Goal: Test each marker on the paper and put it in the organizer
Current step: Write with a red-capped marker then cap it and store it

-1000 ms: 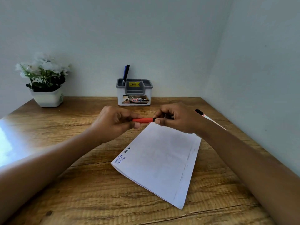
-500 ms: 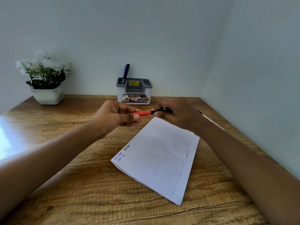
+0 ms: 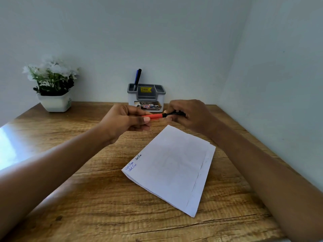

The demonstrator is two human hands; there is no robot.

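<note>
A red marker (image 3: 154,116) with a black end is held level above the table between both hands. My left hand (image 3: 125,122) grips its red part, and my right hand (image 3: 189,115) pinches its black end. Below them a white sheet of paper (image 3: 172,167) lies on the wooden table, with blue and black handwriting near its left corner. At the back wall stands the grey and white organizer (image 3: 146,98), where a blue marker (image 3: 136,77) and a black marker (image 3: 139,76) stand upright in its left compartment.
A white pot of white flowers (image 3: 53,84) sits at the back left of the table (image 3: 87,198). Walls close the space behind and on the right. The table's right edge runs along the right wall.
Both hands have lifted the red marker away from the paper and slightly toward the organizer. The black and white marker seen beside my right wrist earlier is now hidden.
</note>
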